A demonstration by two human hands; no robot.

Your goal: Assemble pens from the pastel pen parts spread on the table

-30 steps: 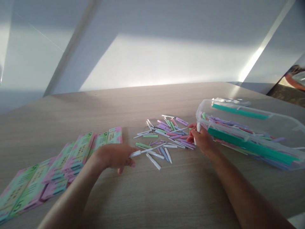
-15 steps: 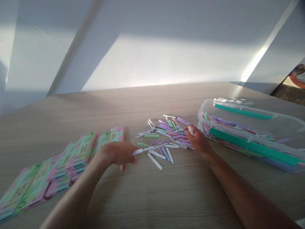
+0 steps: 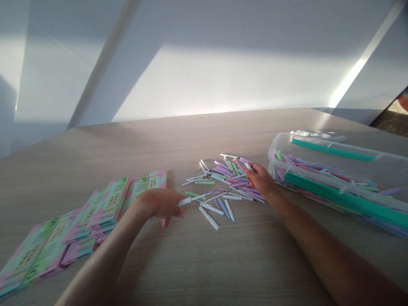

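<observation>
A loose pile of pastel pen parts [image 3: 223,180], white, pink, purple and green, lies on the wooden table [image 3: 204,255]. My left hand [image 3: 161,203] rests at the pile's left edge, fingers closed on a thin white pen piece [image 3: 191,199] that points right into the pile. My right hand [image 3: 261,179] lies on the pile's right side, fingers curled around a small white piece [image 3: 247,165].
A clear plastic bin [image 3: 344,178] with green latches holds more coloured pen parts at the right. A row of pink and green printed packs [image 3: 79,221] fans out at the left. A pale wall stands behind the table.
My right hand has lowered from beside the bin onto the pile, still holding a white piece. My left hand stays put with its pen piece. The view has shifted slightly.
</observation>
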